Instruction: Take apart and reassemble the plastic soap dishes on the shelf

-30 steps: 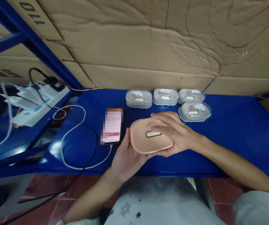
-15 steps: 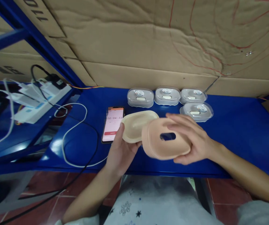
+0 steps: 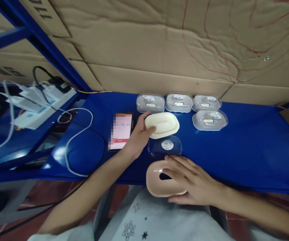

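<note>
Pinched between thumb and fingers of my left hand (image 3: 139, 135) is a shallow cream oval plastic tray (image 3: 163, 124), held above the shelf with its recessed face up. My right hand (image 3: 193, 179) grips a peach oval plastic shell (image 3: 154, 179) by its right side at the shelf's front edge, fingers over the top and thumb on the near side. An oval hole shows in the shell, partly covered by the fingers. Between the two parts lies a clear plastic cover (image 3: 157, 148) with a round label.
Several grey oval boxes with clear covers, such as the front one (image 3: 208, 121), stand toward the back of the blue shelf (image 3: 250, 144). A phone (image 3: 120, 130) lies left of my left hand. Farther left are a power strip (image 3: 44, 108) and loose cables. A cardboard wall (image 3: 144, 50) rises behind.
The cream tray has moved away from me and to the right. The peach shell has come down toward the shelf's front edge, uncovering the clear cover.
</note>
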Available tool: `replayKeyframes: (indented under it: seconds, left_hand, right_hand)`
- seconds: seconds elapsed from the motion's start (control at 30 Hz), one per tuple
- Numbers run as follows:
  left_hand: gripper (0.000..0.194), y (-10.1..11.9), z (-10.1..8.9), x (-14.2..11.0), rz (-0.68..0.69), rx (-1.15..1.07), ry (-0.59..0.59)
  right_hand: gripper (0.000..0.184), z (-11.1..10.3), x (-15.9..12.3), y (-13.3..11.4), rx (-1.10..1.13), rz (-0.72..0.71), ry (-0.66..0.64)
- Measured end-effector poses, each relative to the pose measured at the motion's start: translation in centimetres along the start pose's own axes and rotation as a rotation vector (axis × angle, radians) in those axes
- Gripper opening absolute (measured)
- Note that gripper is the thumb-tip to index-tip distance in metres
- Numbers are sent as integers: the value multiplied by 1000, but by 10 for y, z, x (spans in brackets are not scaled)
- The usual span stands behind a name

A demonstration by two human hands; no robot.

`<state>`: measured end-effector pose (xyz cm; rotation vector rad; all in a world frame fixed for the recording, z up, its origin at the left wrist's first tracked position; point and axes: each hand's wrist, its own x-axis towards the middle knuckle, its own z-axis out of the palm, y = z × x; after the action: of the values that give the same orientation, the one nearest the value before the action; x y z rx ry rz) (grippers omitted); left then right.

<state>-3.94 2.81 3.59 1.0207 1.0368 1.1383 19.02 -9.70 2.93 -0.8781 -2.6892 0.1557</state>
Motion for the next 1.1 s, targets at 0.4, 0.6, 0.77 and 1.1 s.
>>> replayKeyframes:
  seconds: [0.4, 0.6, 0.77, 1.1]
  left_hand:
    - [59, -22, -2, 47, 244, 562, -68]
    - [63, -17, -6, 28, 275, 664, -121]
    - [74, -11, -7, 13, 292, 851, -190]
    - [22, -15, -4, 19, 407, 917, -153]
  right_hand:
    - [74, -9, 11, 20, -4, 16, -84]
    - [71, -3, 19, 24, 3, 16, -59]
    - [74, 1, 18, 27, 40, -8, -32]
    - [67, 2, 20, 35, 57, -11, -38]
